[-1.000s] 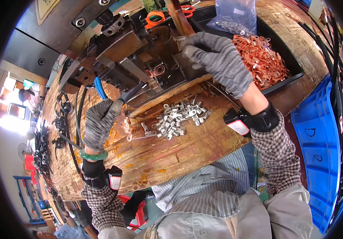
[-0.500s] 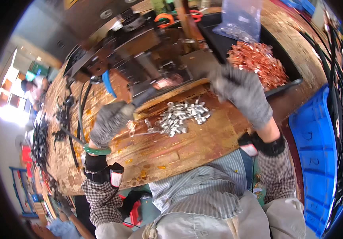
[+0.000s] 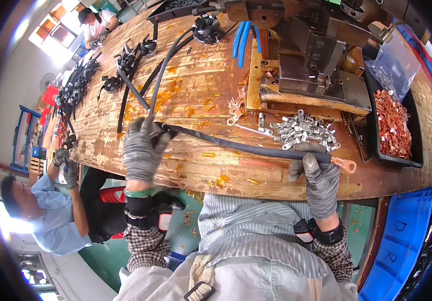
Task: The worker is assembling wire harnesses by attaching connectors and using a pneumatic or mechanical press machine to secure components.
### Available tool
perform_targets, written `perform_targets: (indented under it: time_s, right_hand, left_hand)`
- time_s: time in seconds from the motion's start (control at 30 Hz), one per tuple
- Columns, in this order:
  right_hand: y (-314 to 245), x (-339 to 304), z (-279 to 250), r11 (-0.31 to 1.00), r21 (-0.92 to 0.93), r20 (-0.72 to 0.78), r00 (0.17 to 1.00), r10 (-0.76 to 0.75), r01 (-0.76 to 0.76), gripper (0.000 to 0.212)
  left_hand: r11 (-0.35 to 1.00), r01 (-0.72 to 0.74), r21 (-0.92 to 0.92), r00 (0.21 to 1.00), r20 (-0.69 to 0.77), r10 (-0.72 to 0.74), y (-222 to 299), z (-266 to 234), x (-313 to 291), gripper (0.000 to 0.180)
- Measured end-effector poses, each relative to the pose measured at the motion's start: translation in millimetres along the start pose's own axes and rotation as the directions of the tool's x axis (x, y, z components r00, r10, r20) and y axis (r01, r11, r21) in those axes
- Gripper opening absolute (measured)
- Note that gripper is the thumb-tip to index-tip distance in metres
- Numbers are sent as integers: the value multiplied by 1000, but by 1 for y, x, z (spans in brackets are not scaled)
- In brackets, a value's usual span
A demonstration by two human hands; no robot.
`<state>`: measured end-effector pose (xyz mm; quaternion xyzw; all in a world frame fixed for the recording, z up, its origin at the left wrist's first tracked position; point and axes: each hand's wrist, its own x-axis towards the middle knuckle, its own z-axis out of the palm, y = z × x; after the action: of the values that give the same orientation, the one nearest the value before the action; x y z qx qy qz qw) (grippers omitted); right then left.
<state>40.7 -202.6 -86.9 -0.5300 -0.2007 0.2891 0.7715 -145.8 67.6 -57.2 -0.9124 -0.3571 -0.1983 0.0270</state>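
Note:
A black cable [image 3: 226, 143] stretches across the bench front between my gloved hands. My right hand [image 3: 318, 175] grips it near its right end, where a copper lug [image 3: 345, 164] sticks out past my fingers. At the cable's left stretch, my left hand [image 3: 143, 150] curls its fingers around it; the exact hold is partly hidden. From beside that hand a grey-black length of cable [image 3: 163, 70] runs up to a black fitting [image 3: 207, 29]. Behind the cable lies a heap of silver lugs [image 3: 306, 129], and loose copper lugs [image 3: 235, 110] lie to its left.
A metal press [image 3: 316, 65] stands at the back right, beside blue-handled pliers [image 3: 241, 45]. A black tray [image 3: 411, 159] holds copper lugs and a plastic bag [image 3: 395, 65]. A blue crate [image 3: 396, 246] sits at the right. Other people work at the left.
My view has swung left. Both hands have moved away from the press area and now hold the black cable with a copper lug at its right end.

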Motion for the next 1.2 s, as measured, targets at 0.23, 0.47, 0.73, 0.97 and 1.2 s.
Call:
perform_targets:
  time_s: [0.23,0.47,0.73,0.97,1.2]
  right_hand:
    - [-15,-8,-15,759,-637,35,988,-150,138,41]
    - [8,-7,38,569,-429,290,704,-648,701,49]
    - [-84,-64,-4,938,-155,-79,943,-325,310,27]
    - [-232,-184,-106,721,-692,-579,581,-572,20,46]
    - [-403,-371,-144,195,-426,-679,169,-714,-884,43]
  left_hand:
    - [-18,346,-938,932,341,121,9,11,4,40]
    - [539,195,-819,889,380,256,113,-47,-11,42]
    - [184,-188,-965,807,-45,588,186,-83,-30,48]
    - [206,-382,-901,586,-63,808,158,-49,-26,42]
    - [40,-267,-963,350,-58,935,163,-25,-24,38]
